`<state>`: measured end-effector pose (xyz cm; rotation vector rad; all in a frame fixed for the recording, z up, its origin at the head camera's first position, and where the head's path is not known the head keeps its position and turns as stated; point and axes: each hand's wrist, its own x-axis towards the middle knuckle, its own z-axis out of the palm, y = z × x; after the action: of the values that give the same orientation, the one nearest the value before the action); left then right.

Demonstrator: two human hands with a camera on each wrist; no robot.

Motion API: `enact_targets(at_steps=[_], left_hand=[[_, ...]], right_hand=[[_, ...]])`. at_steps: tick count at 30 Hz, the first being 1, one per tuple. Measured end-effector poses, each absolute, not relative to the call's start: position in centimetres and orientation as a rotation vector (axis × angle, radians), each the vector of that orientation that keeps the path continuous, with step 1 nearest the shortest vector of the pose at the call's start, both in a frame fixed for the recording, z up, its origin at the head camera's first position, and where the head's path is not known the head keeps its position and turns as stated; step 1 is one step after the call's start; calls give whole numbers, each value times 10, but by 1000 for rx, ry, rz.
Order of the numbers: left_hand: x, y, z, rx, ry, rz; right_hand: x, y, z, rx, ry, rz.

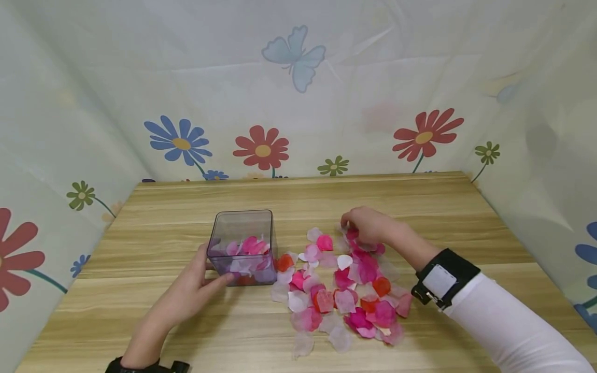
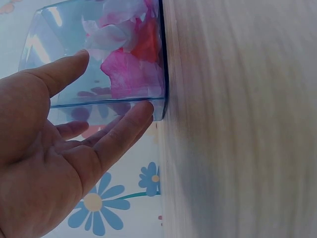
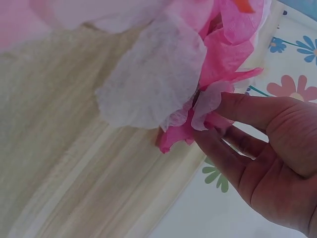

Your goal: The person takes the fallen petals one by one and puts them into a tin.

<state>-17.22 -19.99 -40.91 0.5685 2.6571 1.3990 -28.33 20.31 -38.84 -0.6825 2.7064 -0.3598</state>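
A clear, smoky square plastic box (image 1: 252, 221) stands left of centre on the table, with pink, white and red artificial flower petals (image 2: 131, 74) inside. My left hand (image 1: 188, 290) rests against its left front corner, thumb on the front wall and fingers along the left side, all fairly straight. On the far edge of a loose spread of petals (image 1: 366, 267), my right hand (image 1: 370, 225) reaches down. In the right wrist view, its thumb and forefinger pinch a pale petal (image 3: 207, 106) together with some pink ones. A large white petal (image 3: 153, 74) lies beside the fingertips.
The wooden table (image 1: 177, 202) ends at the back against a pale cloth (image 1: 354, 114) printed with flowers and a butterfly. Similar cloth hangs at the left and right. The petals spread from the box's right side toward the front.
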Motion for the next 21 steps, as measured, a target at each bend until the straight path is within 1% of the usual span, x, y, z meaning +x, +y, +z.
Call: enact_targets(at_steps=[6,15,21], left_hand=[[-172,-199,-408,567,2654,1399],[-171,-199,-406,571,2654,1391],[-171,-199,-407,571,2654,1396]], right_hand=[[-286,204,-390,-679,2703,-361],[-287,206,-393,-805,2764,-343],[-286,207,-392,-771,2769,-385]])
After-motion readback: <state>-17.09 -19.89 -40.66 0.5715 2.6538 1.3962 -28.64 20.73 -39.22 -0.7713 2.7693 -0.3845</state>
